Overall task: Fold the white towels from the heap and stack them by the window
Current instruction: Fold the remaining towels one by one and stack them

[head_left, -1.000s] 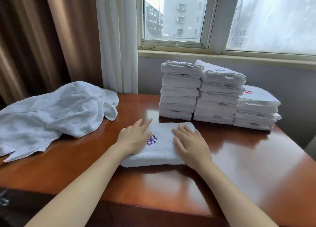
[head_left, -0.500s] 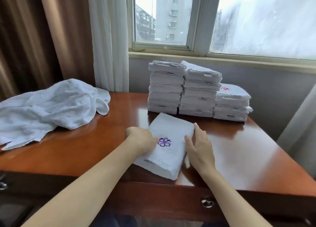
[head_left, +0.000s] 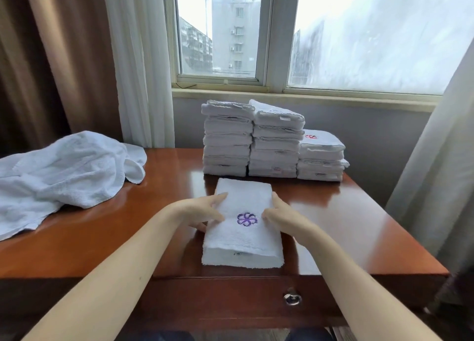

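Item: 1 folded towel point(head_left: 243, 234), near centre, folding apparently done. Your left hand point(head_left: 205, 212) and right hand point(head_left: 280, 213) clamp its 2 sides. Next, likely: lift level onto the far-right stack point(head_left: 320, 158).

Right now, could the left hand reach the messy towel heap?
Probably yes. The heap lies to the left of the left hand, with only bare tabletop between them. But that hand grips the folded towel, so it would have to let go first.
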Motion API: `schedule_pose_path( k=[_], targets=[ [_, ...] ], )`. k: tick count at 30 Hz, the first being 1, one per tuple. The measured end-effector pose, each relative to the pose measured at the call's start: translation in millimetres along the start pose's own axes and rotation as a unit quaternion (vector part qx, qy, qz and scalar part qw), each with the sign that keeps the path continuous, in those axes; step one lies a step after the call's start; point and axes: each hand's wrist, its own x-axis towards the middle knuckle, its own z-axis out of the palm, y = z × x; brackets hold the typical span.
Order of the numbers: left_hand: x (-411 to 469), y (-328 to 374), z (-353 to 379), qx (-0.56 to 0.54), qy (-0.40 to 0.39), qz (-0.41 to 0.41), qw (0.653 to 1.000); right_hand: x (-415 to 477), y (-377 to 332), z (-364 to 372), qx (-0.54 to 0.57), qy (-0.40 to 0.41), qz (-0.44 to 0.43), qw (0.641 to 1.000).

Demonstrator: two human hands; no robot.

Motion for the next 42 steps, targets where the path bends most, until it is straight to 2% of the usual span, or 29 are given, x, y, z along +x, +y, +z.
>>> schedule_pose_path(
  k=[5,9,14,17,25,32,37,42],
  targets=[
    [1,-15,-2,-0.17,-0.035,0.033,0.984,-9,3,-10,0.102,-0.057,0.003,0.993],
    [0,-17,1,-0.153,-0.06,0.087,0.983,-22,17,-22,0.144,-0.103,-0.049,0.983],
    [2,1,10,-0.162,-0.022,0.165,0.973,-33,31,-48,0.15,-0.092,-0.098,0.98],
    [7,20,12,-0.189,-0.038,0.202,0.96,-37,41,-67,0.149,-0.066,-0.13,0.978],
    [35,100,10,-0.111,-0.016,0.269,0.956,-37,53,-136,0.129,0.04,-0.185,0.973],
    [76,191,-12,-0.036,0.02,0.286,0.957,-10,42,-211,0.174,0.085,-0.224,0.955],
    [117,255,-42,-0.019,0.04,0.27,0.962,43,31,-272,0.155,0.145,-0.254,0.944],
    [169,310,-67,-0.017,0.047,0.259,0.964,108,29,-322,0.175,0.178,-0.216,0.944]
  ],
)
